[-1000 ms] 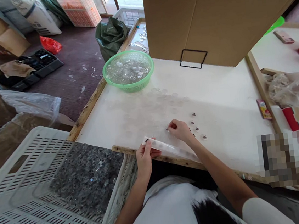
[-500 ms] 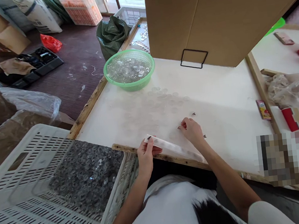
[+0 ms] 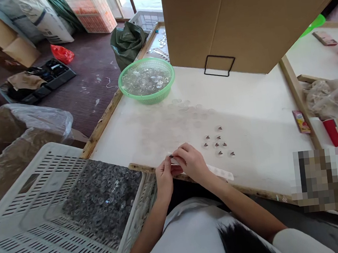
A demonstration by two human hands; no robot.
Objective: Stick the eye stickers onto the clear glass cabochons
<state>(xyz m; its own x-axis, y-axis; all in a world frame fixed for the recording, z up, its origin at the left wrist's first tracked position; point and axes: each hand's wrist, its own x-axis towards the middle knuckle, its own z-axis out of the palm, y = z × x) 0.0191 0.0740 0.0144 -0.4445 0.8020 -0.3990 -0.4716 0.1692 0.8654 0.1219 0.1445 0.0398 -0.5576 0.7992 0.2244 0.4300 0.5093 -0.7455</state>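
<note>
My left hand (image 3: 164,178) is closed on one end of a narrow white strip (image 3: 222,173), thumb on top, at the table's front edge. My right hand (image 3: 192,163) reaches over the strip, its thumb and fingertips pinched at that same end. At those fingertips shows a small dark piece (image 3: 171,156), looking like a sticker; its exact form is too small to tell. Right of my hands lie several clear round discs (image 3: 220,153), each with a dark mark on it. Fainter plain clear discs (image 3: 199,107) are spread farther back on the white tabletop (image 3: 257,133).
A green basket (image 3: 148,99) full of clear discs stands at the table's back left. Behind looms a large cardboard box (image 3: 221,24). A white crate (image 3: 42,188) of clear pieces sits lower left. Wooden strips (image 3: 105,123) edge the table; a small packet (image 3: 301,122) lies right.
My right hand has moved left from the marked discs to the held end of the strip. More marked discs now show where it was. My left hand stays in place.
</note>
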